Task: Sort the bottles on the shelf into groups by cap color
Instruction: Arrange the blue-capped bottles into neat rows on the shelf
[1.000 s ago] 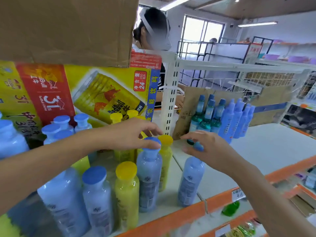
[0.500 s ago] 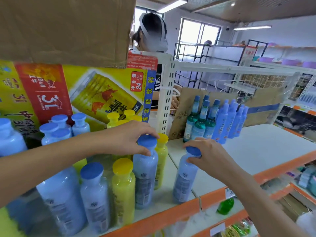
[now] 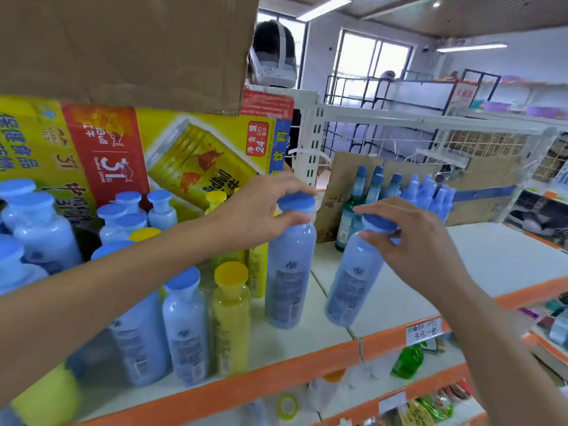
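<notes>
The left hand's [image 3: 258,216] blue-capped bottle [image 3: 289,281] is sliding past the yellow bottles [image 3: 230,305] toward the right hand's [image 3: 415,241] blue bottle [image 3: 353,281], both grips pinching caps.

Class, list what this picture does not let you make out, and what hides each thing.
Head view:
Back yellow-capped bottles: count hidden by the left hand and forearm.
Label print on the bottle the right hand grips: too small, blurred.
Leftmost blue-capped bottles: cut off by the frame edge.

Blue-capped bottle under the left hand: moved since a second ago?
Yes, rightward. The blue-capped bottle, gripped by the left hand, stood against the front yellow-capped bottle before; now bare shelf shows between them.
</notes>
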{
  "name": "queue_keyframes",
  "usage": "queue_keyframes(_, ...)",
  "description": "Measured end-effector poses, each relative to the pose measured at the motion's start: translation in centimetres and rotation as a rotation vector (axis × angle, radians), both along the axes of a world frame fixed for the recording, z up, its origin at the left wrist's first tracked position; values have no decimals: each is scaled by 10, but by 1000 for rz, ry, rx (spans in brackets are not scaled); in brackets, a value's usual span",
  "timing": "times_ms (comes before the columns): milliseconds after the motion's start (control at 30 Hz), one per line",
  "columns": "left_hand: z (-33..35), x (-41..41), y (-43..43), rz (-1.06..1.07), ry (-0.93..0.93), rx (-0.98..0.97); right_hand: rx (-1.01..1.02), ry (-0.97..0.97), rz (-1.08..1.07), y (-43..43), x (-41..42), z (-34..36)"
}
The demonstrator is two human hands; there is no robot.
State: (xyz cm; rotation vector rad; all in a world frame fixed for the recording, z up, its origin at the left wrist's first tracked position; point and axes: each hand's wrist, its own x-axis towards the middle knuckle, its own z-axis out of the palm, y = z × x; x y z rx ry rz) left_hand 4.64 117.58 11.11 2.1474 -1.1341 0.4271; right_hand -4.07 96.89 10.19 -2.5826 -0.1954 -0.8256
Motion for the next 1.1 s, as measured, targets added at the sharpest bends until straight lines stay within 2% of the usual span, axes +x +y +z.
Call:
queue_keyframes(233, 16, -35, 4, -93, -94, -117, 15, 1, -38, 15, -46, 18)
queue_keyframes(667, 10, -114, 74, -199, 115, -38, 6, 78, -11, 86, -116, 15)
queue_keyframes(833, 6, -136, 120, -162, 161, -61, -7, 54, 83, 123, -123, 16)
queue_keyframes(1100, 15, -158, 197, 4, 123, -115, -1, -4, 240, 187, -109, 21)
